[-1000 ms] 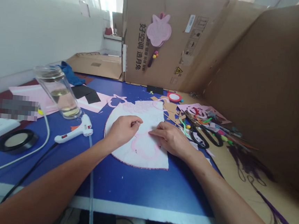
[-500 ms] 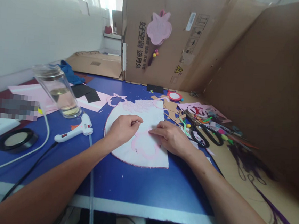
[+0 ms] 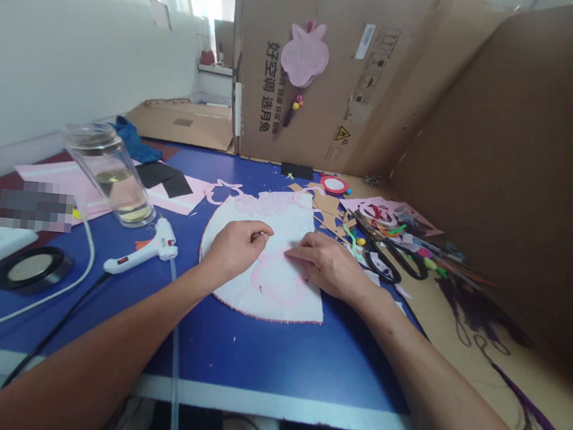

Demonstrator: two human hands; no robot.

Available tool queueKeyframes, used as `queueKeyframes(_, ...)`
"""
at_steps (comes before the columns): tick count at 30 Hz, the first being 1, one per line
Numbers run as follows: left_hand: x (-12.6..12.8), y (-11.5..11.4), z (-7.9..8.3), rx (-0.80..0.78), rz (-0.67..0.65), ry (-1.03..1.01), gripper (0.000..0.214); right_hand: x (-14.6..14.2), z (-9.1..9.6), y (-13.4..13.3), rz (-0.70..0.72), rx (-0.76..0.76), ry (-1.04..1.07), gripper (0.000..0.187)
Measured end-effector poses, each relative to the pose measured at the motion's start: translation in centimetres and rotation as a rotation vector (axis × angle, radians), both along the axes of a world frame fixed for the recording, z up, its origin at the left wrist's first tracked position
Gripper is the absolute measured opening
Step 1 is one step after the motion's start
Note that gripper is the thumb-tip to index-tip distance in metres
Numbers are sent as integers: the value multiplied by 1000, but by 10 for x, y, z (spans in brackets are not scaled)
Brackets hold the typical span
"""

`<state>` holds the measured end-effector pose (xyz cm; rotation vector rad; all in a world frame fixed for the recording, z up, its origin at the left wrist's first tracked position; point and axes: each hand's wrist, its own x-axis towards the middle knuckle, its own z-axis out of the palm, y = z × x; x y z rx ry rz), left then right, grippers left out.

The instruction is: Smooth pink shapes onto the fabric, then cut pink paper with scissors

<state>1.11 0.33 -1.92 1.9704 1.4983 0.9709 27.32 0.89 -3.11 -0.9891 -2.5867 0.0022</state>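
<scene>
A white, rounded cloth piece (image 3: 232, 297) with a dark reddish trim along its curved edge lies flat before me. On it is a pale pink cut-out (image 3: 274, 291) with a rounded outline, partly under my fingers. My left hand (image 3: 241, 244) is closed in a pinch over the cloth, thumb against the curled forefinger; whatever it holds is too small or hidden to make out. From the right, my right hand (image 3: 330, 262) rests on the cloth, forefinger stretched out to the pink piece's upper edge, other fingers partly bent. Its thumb is hidden.
At left are a glue gun (image 3: 146, 249), a glass jar (image 3: 119, 180) with liquid, a roll of black tape (image 3: 33, 270) and cables. Black-handled scissors (image 3: 388, 257) lie among paper scraps at right. Cardboard walls (image 3: 354, 134) stand behind and at right. A pink ornament (image 3: 305, 56) hangs there.
</scene>
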Motion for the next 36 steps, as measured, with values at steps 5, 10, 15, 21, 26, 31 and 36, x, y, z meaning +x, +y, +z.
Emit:
queueKeyframes(5, 0, 0, 1, -5, 0, -1, 30, 0, 0, 0, 0, -3, -1, 39)
queueKeyframes(10, 1, -2, 2, -4, -6, 16, 30, 0, -1, 1, 0, 5, 4, 41)
queueKeyframes(15, 1, -2, 2, -6, -11, 21, 30, -1, -2, 1, 11, 31, 13, 39)
queueKeyframes(21, 0, -3, 3, 22, -8, 94, 30, -1, -3, 0, 6, 30, 0, 48)
queueKeyframes(26, 0, -5, 5, 35, -2, 146, 31, -1, -4, 1, 3, 33, -8, 51)
queueKeyframes(31, 1, -4, 3, 40, -3, 149, 31, -3, -4, 1, 7, 47, -11, 48)
queueKeyframes(36, 0, -3, 3, 31, -5, 152, 32, -3, -4, 1, 5, 52, -9, 49)
